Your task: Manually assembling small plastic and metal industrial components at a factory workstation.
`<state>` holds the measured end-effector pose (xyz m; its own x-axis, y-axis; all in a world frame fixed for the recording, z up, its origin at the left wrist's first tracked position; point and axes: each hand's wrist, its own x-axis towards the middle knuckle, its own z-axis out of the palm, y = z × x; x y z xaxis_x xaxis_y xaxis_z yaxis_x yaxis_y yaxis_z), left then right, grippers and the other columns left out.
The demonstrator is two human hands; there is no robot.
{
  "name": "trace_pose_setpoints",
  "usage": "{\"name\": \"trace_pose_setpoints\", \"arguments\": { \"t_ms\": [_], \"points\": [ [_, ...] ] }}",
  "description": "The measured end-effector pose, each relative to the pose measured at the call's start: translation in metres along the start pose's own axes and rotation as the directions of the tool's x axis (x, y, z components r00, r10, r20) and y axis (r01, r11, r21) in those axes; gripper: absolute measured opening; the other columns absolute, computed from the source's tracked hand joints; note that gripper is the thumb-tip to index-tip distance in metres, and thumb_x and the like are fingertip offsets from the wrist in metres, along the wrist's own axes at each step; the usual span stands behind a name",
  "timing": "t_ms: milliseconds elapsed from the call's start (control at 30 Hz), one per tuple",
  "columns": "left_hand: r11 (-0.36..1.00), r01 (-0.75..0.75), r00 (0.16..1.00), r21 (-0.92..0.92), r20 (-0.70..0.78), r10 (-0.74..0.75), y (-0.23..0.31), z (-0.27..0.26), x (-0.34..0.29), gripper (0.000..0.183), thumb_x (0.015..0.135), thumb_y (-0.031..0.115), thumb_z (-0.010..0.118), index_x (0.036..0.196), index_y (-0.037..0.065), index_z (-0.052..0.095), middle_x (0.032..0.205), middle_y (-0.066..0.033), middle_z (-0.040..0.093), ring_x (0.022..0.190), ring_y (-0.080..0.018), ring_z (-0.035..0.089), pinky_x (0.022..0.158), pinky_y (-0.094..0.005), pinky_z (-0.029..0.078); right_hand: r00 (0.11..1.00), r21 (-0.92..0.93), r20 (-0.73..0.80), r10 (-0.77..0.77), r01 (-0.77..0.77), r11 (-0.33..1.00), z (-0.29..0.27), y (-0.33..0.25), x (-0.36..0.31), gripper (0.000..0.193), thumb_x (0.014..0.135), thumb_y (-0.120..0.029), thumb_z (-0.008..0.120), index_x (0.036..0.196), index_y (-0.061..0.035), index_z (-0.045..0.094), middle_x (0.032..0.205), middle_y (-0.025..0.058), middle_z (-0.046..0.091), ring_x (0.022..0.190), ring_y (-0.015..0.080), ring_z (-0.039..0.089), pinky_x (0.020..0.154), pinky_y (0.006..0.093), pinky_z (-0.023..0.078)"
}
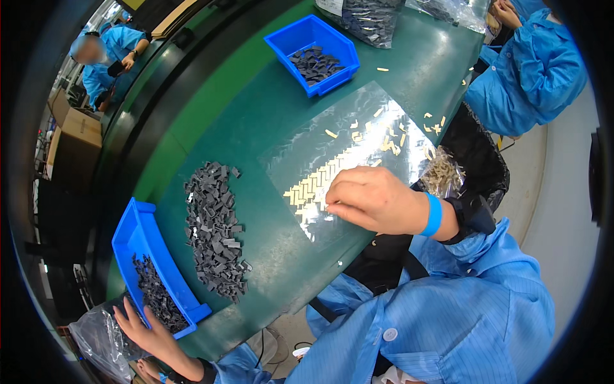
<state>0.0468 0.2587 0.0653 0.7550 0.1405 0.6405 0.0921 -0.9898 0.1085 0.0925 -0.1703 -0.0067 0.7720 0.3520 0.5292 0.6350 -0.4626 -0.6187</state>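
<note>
My right hand (pixel 377 200) is over a clear plastic sheet (pixel 300 150) on the green table, its thumb and fingers pinched together. What they hold, if anything, is hidden by the fingers. Beside the fingertips, small pale-yellow strips (pixel 313 182) lie in tidy slanted rows. Loose yellow pieces (pixel 390 141) are scattered farther up the sheet. At the lower left, my left hand (pixel 153 336) has its fingers spread at the near end of a long blue bin (pixel 160 237). Small dark grey pieces (pixel 157 294) partly fill that bin. My left hand holds nothing that I can see.
A heap of dark grey pieces (pixel 216 230) lies between bin and sheet. Farther back stand another blue bin (pixel 281 41) and a bag of dark pieces (pixel 364 19). A black-lined container (pixel 489 157) is at the right. Co-workers in blue sit at right (pixel 524 77) and far left (pixel 118 41).
</note>
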Motion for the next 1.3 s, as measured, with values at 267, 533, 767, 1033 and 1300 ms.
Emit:
{"name": "trace_pose_setpoints", "arguments": {
  "t_ms": [267, 533, 767, 1033, 1300],
  "points": [
    [0.725, -0.379, 0.622, -0.575, 0.422, 0.660, 0.193, 0.071, -0.021, 0.081, 0.066, 0.010, 0.074, 0.135, 0.003, 0.032, 0.135, -0.0128, 0.041, 0.127, -0.0327, 0.035, 0.104, -0.0504, 0.020, 0.991, -0.019, 0.134, 0.012, -0.010, 1.000, 0.034, 0.003, 0.011, 0.022, 0.071, -0.008, 0.066, 0.090, -0.0030, 0.057, 0.088, 0.0093, 0.059, 0.084, 0.0274, 0.057, 0.076, 0.0366, 0.046],
    [0.651, -0.241, 0.598, -0.720, 0.418, 0.684, 0.210, 0.107, -0.027, 0.088, 0.066, 0.009, 0.074, 0.139, 0.008, 0.026, 0.117, -0.0070, 0.058, 0.112, -0.0261, 0.052, 0.105, -0.0548, 0.012, 0.994, -0.113, 0.111, -0.018, 0.030, 0.993, 0.048, 0.009, 0.012, 0.025, 0.067, -0.008, 0.067, 0.089, -0.0030, 0.057, 0.085, 0.0075, 0.056, 0.083, 0.0253, 0.055, 0.076, 0.0361, 0.046],
    [0.595, -0.400, 0.638, -0.697, 0.254, 0.727, 0.210, 0.114, -0.030, 0.084, 0.065, 0.007, 0.074, 0.137, 0.008, 0.031, 0.112, -0.0085, 0.059, 0.105, -0.0237, 0.056, 0.106, -0.0557, 0.008, 0.985, -0.208, 0.173, -0.022, 0.059, 0.976, 0.046, 0.011, 0.018, 0.023, 0.065, -0.014, 0.065, 0.084, -0.0026, 0.058, 0.082, 0.0077, 0.058, 0.078, 0.0243, 0.055, 0.071, 0.0360, 0.046],
    [0.627, -0.360, 0.657, -0.690, 0.289, 0.696, 0.211, 0.114, -0.032, 0.084, 0.065, 0.008, 0.074, 0.137, 0.009, 0.031, 0.112, -0.0086, 0.058, 0.103, -0.0232, 0.057, 0.106, -0.0559, 0.008, 0.988, -0.321, 0.120, 0.099, -0.056, 0.946, 0.050, 0.002, 0.022, 0.014, 0.070, -0.010, 0.059, 0.081, -0.0023, 0.057, 0.078, 0.0085, 0.058, 0.076, 0.0253, 0.056, 0.069, 0.0375, 0.045],
    [0.685, -0.213, 0.611, -0.697, 0.452, 0.650, 0.201, 0.094, -0.044, 0.071, 0.065, 0.014, 0.074, 0.128, 0.010, 0.042, 0.120, -0.0074, 0.053, 0.116, -0.0251, 0.047, 0.105, -0.0553, 0.007, 0.957, 0.157, -0.156, 0.243, -0.219, 0.963, 0.022, 0.006, -0.007, 0.006, 0.076, -0.001, 0.061, 0.081, 0.0004, 0.058, 0.087, 0.0120, 0.063, 0.076, 0.0273, 0.060, 0.067, 0.0338, 0.048]
  ]
}}
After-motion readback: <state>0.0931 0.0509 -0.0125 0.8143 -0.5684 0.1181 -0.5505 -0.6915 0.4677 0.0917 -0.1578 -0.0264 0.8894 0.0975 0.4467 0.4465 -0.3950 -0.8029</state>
